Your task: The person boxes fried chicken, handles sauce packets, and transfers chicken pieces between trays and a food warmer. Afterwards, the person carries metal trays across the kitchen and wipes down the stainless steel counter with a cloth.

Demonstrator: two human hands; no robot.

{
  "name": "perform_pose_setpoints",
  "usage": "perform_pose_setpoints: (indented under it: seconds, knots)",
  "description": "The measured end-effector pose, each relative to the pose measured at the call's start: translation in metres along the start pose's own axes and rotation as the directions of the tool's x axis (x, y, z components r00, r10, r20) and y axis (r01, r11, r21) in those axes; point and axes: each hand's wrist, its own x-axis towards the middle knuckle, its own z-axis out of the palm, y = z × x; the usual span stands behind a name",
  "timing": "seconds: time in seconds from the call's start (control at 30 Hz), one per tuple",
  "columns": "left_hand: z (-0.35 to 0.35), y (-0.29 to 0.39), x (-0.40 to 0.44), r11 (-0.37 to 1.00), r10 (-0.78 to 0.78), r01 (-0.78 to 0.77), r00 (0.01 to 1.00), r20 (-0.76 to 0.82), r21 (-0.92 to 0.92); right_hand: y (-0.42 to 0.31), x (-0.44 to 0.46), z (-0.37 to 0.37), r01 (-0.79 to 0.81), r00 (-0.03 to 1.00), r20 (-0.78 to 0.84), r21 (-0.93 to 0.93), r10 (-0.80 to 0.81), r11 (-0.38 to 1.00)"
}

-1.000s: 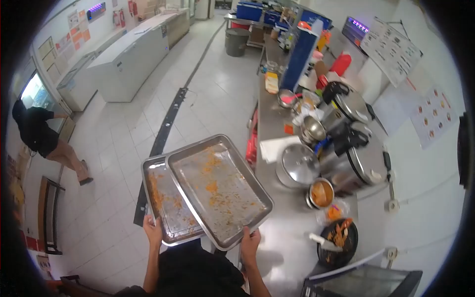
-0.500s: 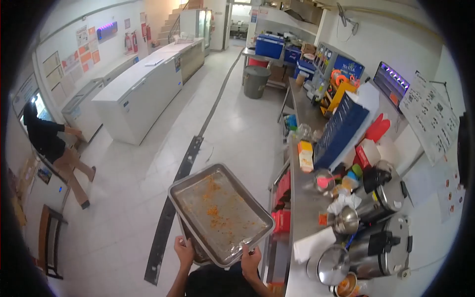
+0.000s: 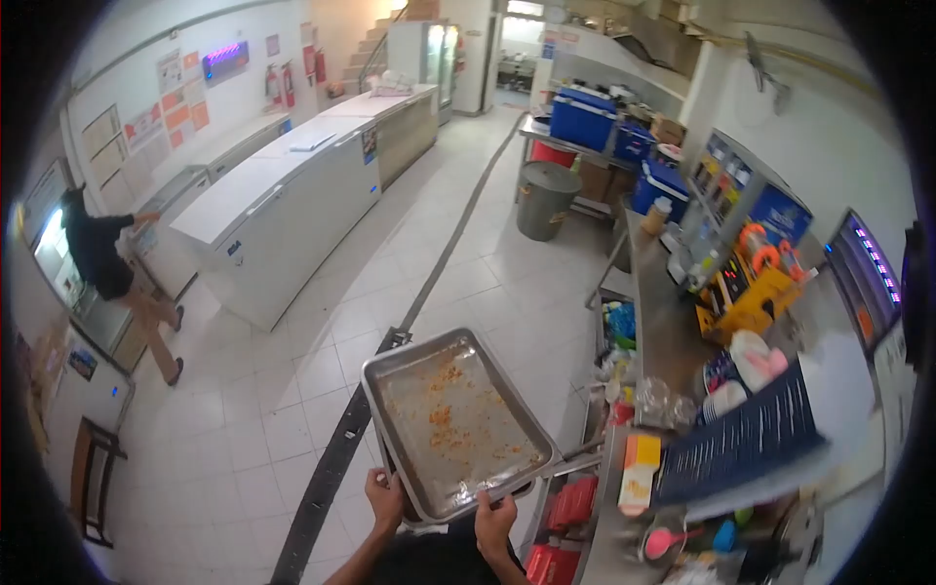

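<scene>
A rectangular metal baking tray (image 3: 466, 414) with orange crumbs scattered over its bottom is held in front of my body at a slant. The edge of what looks like a second tray shows under its left side. My left hand (image 3: 385, 502) is closed on the near left edge, its fingers partly hidden beneath. At the near right edge, my right hand (image 3: 495, 524) grips the rim, thumb on top. Crumbs lie mostly toward the tray's middle and far end.
To the right runs a steel counter (image 3: 673, 302) with a dark blue box (image 3: 746, 444), a yellow carton (image 3: 639, 473) and a pink spoon (image 3: 663, 541). A grey bin (image 3: 546, 200) stands ahead. White chest freezers (image 3: 283, 224) line the left, where a person (image 3: 102, 249) stands.
The view has shifted forward along the counter, and the bin and coolers look closer. Both hands still hold the tray. The person at the left has an arm extended toward the freezer.
</scene>
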Motion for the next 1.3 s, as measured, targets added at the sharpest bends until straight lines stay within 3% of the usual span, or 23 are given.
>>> perform_pose_setpoints:
  seconds: [0.1,0.17,0.3,0.37,0.4,0.5,0.53,0.57,0.63,0.67,0.7,0.77,0.8,0.9,0.93,0.97,1.07,1.1,1.13,1.17,1.23,1.27,1.3]
  knots:
    - [0.049,0.025,0.067,1.000,-0.022,0.022,0.999,-0.042,0.018,-0.037,0.077,0.041,-0.097,0.991,0.093,-0.027,0.099,0.995]
    - [0.071,0.043,0.106,0.995,0.073,-0.065,0.991,-0.111,0.074,-0.048,0.111,0.071,-0.116,0.985,0.138,0.082,0.104,0.990]
    - [0.142,0.057,0.211,0.994,0.057,-0.076,0.977,-0.208,-0.083,-0.082,0.216,0.146,-0.137,0.967,0.234,0.152,0.099,0.979]
    - [0.189,0.071,0.288,0.996,0.094,-0.090,0.970,-0.226,0.029,-0.086,0.295,0.198,-0.172,0.940,0.323,0.158,0.114,0.972]
    - [0.207,0.055,0.324,0.998,0.022,-0.035,0.971,-0.238,-0.049,-0.093,0.329,0.225,-0.202,0.930,0.347,0.206,0.121,0.958]
    - [0.274,0.068,0.422,0.993,0.034,-0.062,0.963,-0.267,-0.097,-0.125,0.426,0.288,-0.101,0.916,0.399,0.136,0.039,0.986]
    - [0.290,0.068,0.462,0.993,0.086,-0.107,0.951,-0.298,-0.054,-0.124,0.460,0.312,0.013,0.924,0.383,-0.023,-0.003,1.000]
    - [0.308,0.071,0.492,0.998,0.011,-0.025,0.966,-0.258,-0.054,-0.128,0.493,0.325,0.012,0.913,0.408,-0.044,0.007,0.999]
    - [0.333,0.088,0.529,0.996,0.091,-0.094,0.963,-0.252,0.003,-0.152,0.532,0.347,-0.202,0.873,0.432,-0.100,0.226,0.974]
    - [0.357,0.089,0.564,0.999,0.037,-0.042,0.971,-0.235,-0.018,-0.125,0.580,0.360,-0.050,0.893,0.437,-0.147,0.110,0.988]
    - [0.372,0.104,0.596,0.994,0.099,-0.105,0.964,-0.247,-0.011,-0.145,0.602,0.378,-0.056,0.887,0.443,-0.168,0.126,0.984]
    - [0.403,0.150,0.636,0.995,0.079,-0.062,0.970,-0.229,0.080,-0.198,0.639,0.407,-0.182,0.862,0.427,-0.244,0.274,0.952]
    - [0.422,0.145,0.663,0.998,-0.005,-0.006,0.983,-0.185,-0.061,-0.209,0.663,0.418,-0.213,0.824,0.461,-0.286,0.329,0.934]
    - [0.464,0.134,0.751,0.992,0.037,-0.052,0.991,-0.126,-0.119,-0.187,0.751,0.460,-0.213,0.790,0.521,-0.262,0.324,0.941]
    - [0.481,0.143,0.782,0.994,0.048,-0.056,0.996,-0.077,-0.097,-0.204,0.780,0.474,-0.205,0.732,0.580,-0.312,0.357,0.928]
    - [0.501,0.151,0.809,0.993,0.012,-0.021,0.996,-0.086,-0.113,-0.209,0.817,0.486,-0.243,0.765,0.536,-0.272,0.357,0.931]
    - [0.539,0.158,0.901,0.984,0.026,-0.052,0.989,-0.148,-0.173,-0.219,0.927,0.527,-0.386,0.341,0.822,-0.321,0.457,0.865]
    - [0.557,0.150,0.931,0.988,0.019,-0.045,0.983,-0.181,-0.145,-0.209,0.976,0.537,-0.423,0.402,0.809,-0.252,0.429,0.870]
    - [0.578,0.183,0.954,0.999,0.016,-0.011,0.986,-0.168,0.032,-0.186,1.031,0.548,-0.513,0.399,0.811,-0.190,0.428,0.837]
    - [0.602,0.186,0.989,0.999,0.010,-0.004,0.994,-0.105,0.054,-0.166,1.077,0.559,-0.595,0.388,0.814,-0.138,0.433,0.792]
    - [0.636,0.178,1.048,0.990,-0.019,-0.010,0.980,-0.199,-0.144,-0.157,1.157,0.595,-0.421,0.681,0.440,-0.419,0.585,0.804]
    - [0.653,0.176,1.082,0.992,-0.029,0.010,0.988,-0.150,-0.126,-0.140,1.203,0.606,-0.083,0.770,0.456,-0.623,0.446,0.778]
    - [0.625,0.170,1.074,0.997,0.052,-0.066,0.970,-0.236,-0.051,-0.119,1.187,0.595,0.257,0.796,0.517,-0.759,0.315,0.598]
